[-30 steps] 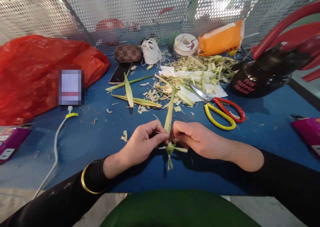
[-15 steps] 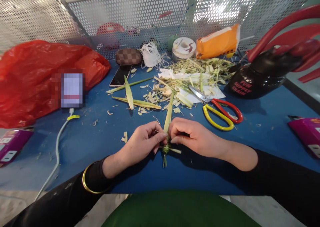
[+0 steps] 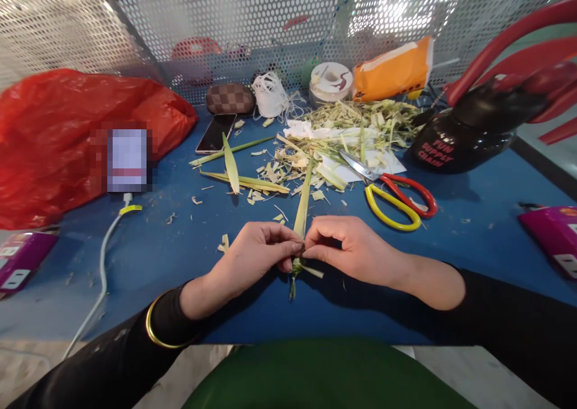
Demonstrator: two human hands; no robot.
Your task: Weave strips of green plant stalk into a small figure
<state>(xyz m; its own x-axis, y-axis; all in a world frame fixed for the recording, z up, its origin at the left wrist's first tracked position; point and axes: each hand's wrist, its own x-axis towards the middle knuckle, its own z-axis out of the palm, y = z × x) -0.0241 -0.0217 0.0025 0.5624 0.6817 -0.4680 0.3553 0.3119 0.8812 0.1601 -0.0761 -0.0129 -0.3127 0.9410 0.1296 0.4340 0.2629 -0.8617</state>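
Over the blue table [image 3: 157, 258], my left hand [image 3: 252, 258] and my right hand [image 3: 351, 249] meet at the centre, both pinched on a small woven knot of green palm leaf [image 3: 296, 269]. A long leaf strip [image 3: 303, 201] runs up and away from the knot between my fingertips, and short leaf ends hang below it. My left wrist wears a gold bangle [image 3: 153, 331]. The knot itself is mostly covered by my fingers.
Red-and-yellow scissors [image 3: 392, 195] lie right of centre beside a heap of leaf trimmings [image 3: 351, 126]. Loose leaves [image 3: 232, 168], a phone [image 3: 216, 133], a white thread ball [image 3: 269, 94], tape roll [image 3: 333, 79], orange pack [image 3: 391, 69], red bag [image 3: 58, 132], black object [image 3: 464, 138] and charging cable [image 3: 106, 246] surround them.
My hands have stayed together on the knot, and shifted slightly left. The side strip that stuck out to the right of the knot now shows shorter.
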